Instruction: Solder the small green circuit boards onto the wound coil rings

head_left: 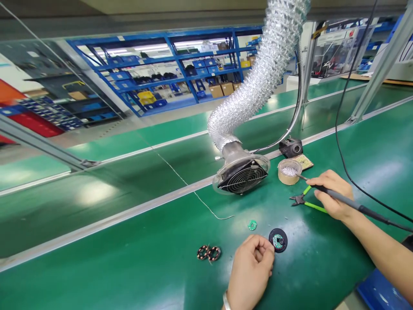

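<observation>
My right hand (335,193) is wrapped round a soldering iron (345,199) with a grey grip. The iron's tip reaches the rim of a small round tub (288,177) holding silvery shavings. Below that hand lie diagonal cutters (299,199) with green handles. My left hand (253,269) is closed, thumb and forefinger together at the left edge of a black disc (282,248) with a round green circuit board in it. What those fingertips pinch is hidden. A small loose green circuit board (252,224) lies just beyond this hand. Two copper-wound coils (209,253) sit to its left.
A fume extractor hood (243,176) hangs over the bench (129,262) on a silver flexible duct (254,82). Behind the tub stands a black iron holder (291,147) with a yellowish sponge (305,162). Solder wire (206,206) trails from upper left. A black cable (338,129) hangs at right.
</observation>
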### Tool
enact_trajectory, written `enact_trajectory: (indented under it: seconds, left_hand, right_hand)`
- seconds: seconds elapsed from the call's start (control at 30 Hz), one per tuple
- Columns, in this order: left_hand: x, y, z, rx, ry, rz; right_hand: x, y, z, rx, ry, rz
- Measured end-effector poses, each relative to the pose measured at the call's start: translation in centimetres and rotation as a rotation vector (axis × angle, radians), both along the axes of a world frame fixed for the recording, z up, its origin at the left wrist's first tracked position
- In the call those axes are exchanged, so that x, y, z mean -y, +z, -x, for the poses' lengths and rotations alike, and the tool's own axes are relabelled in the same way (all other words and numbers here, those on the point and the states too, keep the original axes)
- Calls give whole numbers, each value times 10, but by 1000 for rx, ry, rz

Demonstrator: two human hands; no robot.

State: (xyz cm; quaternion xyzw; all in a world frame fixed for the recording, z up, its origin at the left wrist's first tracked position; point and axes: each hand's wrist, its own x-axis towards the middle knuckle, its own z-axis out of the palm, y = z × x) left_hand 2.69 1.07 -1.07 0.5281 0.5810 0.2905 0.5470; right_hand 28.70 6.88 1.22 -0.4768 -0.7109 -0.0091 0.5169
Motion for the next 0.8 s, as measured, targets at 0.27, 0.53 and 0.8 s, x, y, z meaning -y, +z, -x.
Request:
enact_trajectory:
  seconds: [0.27,0.53,0.8]
  left_hand:
    - [1,-2,1,-14,-22,-14]
    - [0,2,0,-10,-24,-12]
    - [0,2,0,-7,-13,-1]
  right_hand:
    - [3,6,-3,303,117,-116]
    - [7,10,-12,292,215,-112]
    - [4,3,-21,-205,-13,16]
